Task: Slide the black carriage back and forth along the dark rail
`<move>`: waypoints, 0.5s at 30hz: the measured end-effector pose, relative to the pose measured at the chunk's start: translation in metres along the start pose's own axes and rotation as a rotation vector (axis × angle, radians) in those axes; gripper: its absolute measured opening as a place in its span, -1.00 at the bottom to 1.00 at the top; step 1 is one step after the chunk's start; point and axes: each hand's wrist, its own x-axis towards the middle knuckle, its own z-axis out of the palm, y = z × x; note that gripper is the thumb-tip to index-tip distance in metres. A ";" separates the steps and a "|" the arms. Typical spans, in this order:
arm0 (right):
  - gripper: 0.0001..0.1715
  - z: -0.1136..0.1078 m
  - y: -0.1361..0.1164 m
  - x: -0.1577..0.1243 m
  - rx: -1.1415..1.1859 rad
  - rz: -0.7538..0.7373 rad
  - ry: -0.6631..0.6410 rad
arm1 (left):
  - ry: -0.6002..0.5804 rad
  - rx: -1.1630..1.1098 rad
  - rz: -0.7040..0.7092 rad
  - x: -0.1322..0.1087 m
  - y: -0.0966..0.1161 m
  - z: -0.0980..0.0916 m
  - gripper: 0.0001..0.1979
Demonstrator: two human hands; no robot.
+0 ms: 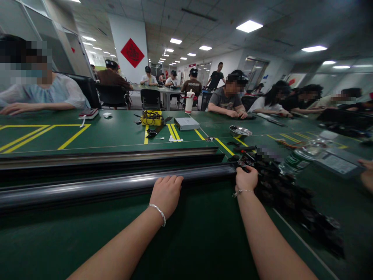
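Note:
A long, shiny dark grey bar [116, 184], like a metal tube or rail, lies across the green table from the left edge. My left hand [167, 194] is closed over its near side, short of the right end. My right hand [246, 179] is at that right end, its fingers pinched on a small black part [241, 165]. Whether this part is seated in the bar's end, I cannot tell. Just right of my right hand spreads a pile of small black parts [300, 208], blurred. Behind the bar lies a second long profile [110, 157], parallel to it.
A screwdriver [247, 154] and a metal bowl [240, 131] lie beyond the right end. A plastic bottle [301, 157] is beside the pile. Further back are a yellow box [152, 117], a grey box [187, 123] and a white cup [189, 102]. People sit around the table.

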 end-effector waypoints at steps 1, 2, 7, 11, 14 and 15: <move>-0.60 0.000 0.000 0.000 0.005 -0.001 0.003 | -0.001 -0.001 -0.001 0.000 0.000 0.000 -0.78; -0.61 0.000 0.000 -0.001 0.010 -0.003 0.005 | -0.005 -0.003 -0.001 0.000 0.000 -0.001 -0.78; -0.61 0.000 0.001 -0.002 0.028 -0.007 0.005 | -0.020 -0.004 -0.011 0.000 0.001 -0.001 -0.76; -0.60 -0.001 0.000 -0.001 0.017 -0.004 0.001 | -0.011 -0.012 -0.007 0.000 0.000 0.000 -0.76; -0.60 -0.001 0.000 0.000 -0.004 -0.005 -0.005 | -0.011 -0.008 -0.004 0.000 0.000 -0.001 -0.76; -0.60 -0.001 0.001 0.000 -0.012 -0.006 -0.006 | -0.010 -0.006 -0.002 0.000 0.000 -0.001 -0.76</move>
